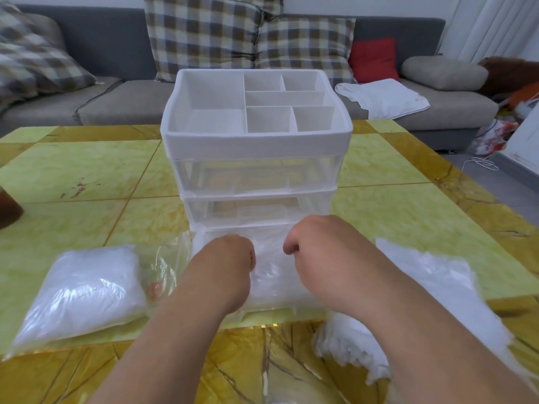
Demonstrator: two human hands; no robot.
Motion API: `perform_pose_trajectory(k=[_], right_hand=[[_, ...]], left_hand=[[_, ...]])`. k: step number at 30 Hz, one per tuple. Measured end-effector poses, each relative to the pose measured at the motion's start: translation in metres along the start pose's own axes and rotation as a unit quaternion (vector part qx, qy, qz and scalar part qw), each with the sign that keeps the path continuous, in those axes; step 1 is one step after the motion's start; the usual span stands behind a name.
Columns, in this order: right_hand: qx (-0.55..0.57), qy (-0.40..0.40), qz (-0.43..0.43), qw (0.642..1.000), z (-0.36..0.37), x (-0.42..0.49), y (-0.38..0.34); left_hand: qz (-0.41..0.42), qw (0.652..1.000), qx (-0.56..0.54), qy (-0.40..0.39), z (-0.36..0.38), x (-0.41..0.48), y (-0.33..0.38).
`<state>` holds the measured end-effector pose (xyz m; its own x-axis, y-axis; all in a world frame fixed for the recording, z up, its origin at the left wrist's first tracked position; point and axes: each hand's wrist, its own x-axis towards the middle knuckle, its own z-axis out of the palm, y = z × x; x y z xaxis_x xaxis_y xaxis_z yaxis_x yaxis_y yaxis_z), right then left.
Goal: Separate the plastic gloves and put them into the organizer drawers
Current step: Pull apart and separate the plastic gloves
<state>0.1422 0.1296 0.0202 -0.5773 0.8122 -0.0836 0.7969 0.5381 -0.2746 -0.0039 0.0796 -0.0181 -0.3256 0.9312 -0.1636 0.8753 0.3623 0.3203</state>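
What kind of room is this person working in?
Most likely a home living room: a grey sofa with checked cushions stands behind the yellow tiled table, and a folded white cloth lies on the sofa seat.

A yellow-green marbled worktop (87, 176) fills the near scene. Beyond its far edge stands a grey sofa (110, 45) carrying plaid cushions (204, 33), a red cushion (373, 58), a grey cushion (443, 72) and a folded white cloth (382, 97). At far right, a white cable (484, 164) lies on the floor beneath pale curtains (495, 24).
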Motion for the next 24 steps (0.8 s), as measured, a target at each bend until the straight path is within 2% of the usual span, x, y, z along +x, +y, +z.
perform_pose_trajectory(k=[2,6,10,13,16,19,22,24], right_hand=[[0.011,0.005,0.025,1.0,0.002,0.001,-0.007],[0.011,-0.085,0.064,0.994,0.019,0.007,-0.01],[0.018,-0.09,0.054,0.994,0.022,0.011,-0.007],[-0.006,-0.092,0.008,0.996,0.01,0.003,-0.006],[0.024,-0.047,-0.012,0.999,-0.006,-0.01,0.001],[0.094,0.04,-0.005,0.995,-0.022,-0.02,0.024],[0.21,0.132,0.087,0.965,-0.036,-0.03,0.067],[0.267,0.198,0.189,0.924,-0.036,-0.038,0.112]], left_hand=[[0.007,1.0,0.008,0.01,0.001,0.0,-0.001],[0.009,0.999,0.03,0.015,0.003,-0.001,0.0],[0.01,0.999,0.046,0.014,0.004,-0.002,-0.002],[0.014,0.997,0.068,0.026,0.002,-0.002,-0.001],[-0.001,0.996,0.083,0.042,-0.003,-0.006,0.008],[0.002,0.991,0.075,0.107,-0.008,-0.012,0.028],[0.043,0.975,-0.025,0.216,-0.007,-0.019,0.056],[0.107,0.963,-0.086,0.234,0.0,-0.026,0.079]])
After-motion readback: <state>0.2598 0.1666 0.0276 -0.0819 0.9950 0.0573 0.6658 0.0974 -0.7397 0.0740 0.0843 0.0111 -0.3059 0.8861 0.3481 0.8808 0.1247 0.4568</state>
